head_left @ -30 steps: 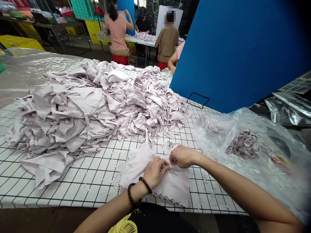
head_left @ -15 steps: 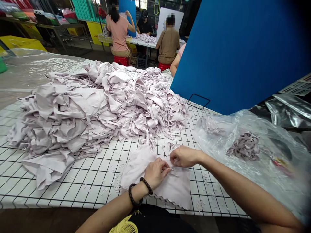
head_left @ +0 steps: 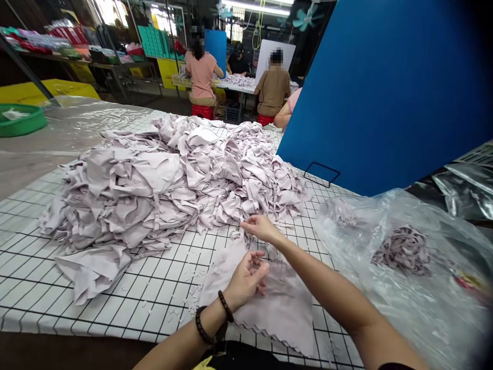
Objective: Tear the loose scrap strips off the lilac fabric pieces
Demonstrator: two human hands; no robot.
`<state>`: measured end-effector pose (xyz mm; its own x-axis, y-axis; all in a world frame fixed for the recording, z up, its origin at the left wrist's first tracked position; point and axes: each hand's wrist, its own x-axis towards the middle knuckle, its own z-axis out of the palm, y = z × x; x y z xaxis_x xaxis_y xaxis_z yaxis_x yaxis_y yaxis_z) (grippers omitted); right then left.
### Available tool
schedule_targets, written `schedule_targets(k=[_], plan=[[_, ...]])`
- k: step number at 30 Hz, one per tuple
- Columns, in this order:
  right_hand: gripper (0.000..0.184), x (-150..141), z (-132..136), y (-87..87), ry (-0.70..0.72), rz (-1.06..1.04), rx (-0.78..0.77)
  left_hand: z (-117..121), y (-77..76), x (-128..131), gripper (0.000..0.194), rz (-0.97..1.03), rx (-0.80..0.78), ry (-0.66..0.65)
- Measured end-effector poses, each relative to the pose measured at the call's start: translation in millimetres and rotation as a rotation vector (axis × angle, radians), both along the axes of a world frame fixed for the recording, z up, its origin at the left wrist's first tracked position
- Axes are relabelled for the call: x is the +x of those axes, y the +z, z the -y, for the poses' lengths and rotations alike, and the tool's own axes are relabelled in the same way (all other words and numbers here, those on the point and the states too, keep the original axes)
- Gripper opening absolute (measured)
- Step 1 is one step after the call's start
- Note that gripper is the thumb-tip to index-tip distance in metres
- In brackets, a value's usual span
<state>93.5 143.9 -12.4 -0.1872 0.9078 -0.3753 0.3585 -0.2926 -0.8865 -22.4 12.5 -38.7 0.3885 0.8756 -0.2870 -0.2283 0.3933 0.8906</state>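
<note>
A pale lilac piece of cloth [head_left: 283, 313] with a zigzag-cut near edge lies flat in front of me on the grid-patterned table cover [head_left: 162, 288]. Over its middle hovers my left hand [head_left: 248, 277], fingers loosely curled and apart, with nothing seen in them. My right hand [head_left: 264, 228] reaches past the cloth's far edge, its fingertips pinched together beside a few narrow fabric strips [head_left: 246, 239]. Whatever sits between those fingertips is too small to make out. Just beyond it rises a big heap of matching lilac cloth pieces [head_left: 154, 174].
At right, a clear plastic bag [head_left: 346, 246] holds a bundle of fabric strips [head_left: 402, 249]. A large blue board [head_left: 377, 92] stands behind it by a black wire stand [head_left: 321, 174]. A green basket [head_left: 23, 121] sits far left. Several people work beyond the table.
My right hand has left the cloth's surface and moved forward and left toward the strips. My left hand has lifted and loosened its pinch. The view has tilted up and turned slightly left.
</note>
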Motion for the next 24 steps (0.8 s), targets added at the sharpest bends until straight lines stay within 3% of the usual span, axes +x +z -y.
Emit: schedule_targets(k=[3, 5, 8, 14, 19, 22, 24], plan=[[0.029, -28.3, -8.6, -17.6, -0.057, -0.112, -0.101, -8.3, -4.6, -11.0, 0.055, 0.221, -0.169, 0.083], [0.028, -28.9, -13.3, -17.7, -0.033, -0.194, -0.125, -13.1, -8.4, -16.8, 0.054, 0.356, -0.258, 0.104], [0.033, -15.1, -19.8, -1.2, -0.023, -0.311, -0.116, -17.3, -12.2, -21.4, 0.053, 0.473, -0.338, 0.097], [0.038, 6.9, -30.5, 47.3, -0.080, -0.554, 0.018, -18.2, -15.8, -22.2, 0.049, 0.486, -0.357, 0.079], [0.037, 2.4, -7.9, 61.9, 0.025, -0.255, 0.242, -17.8, -7.1, -27.0, 0.049, 0.527, -0.367, 0.062], [0.027, -0.7, 21.1, 53.9, 0.240, 0.087, 0.470, -17.5, 6.4, -31.2, 0.052, 0.557, -0.294, 0.098], [0.030, -0.5, 39.0, 44.0, 0.344, 0.331, 0.636, -18.4, 13.3, -32.6, 0.051, 0.526, -0.209, 0.170]])
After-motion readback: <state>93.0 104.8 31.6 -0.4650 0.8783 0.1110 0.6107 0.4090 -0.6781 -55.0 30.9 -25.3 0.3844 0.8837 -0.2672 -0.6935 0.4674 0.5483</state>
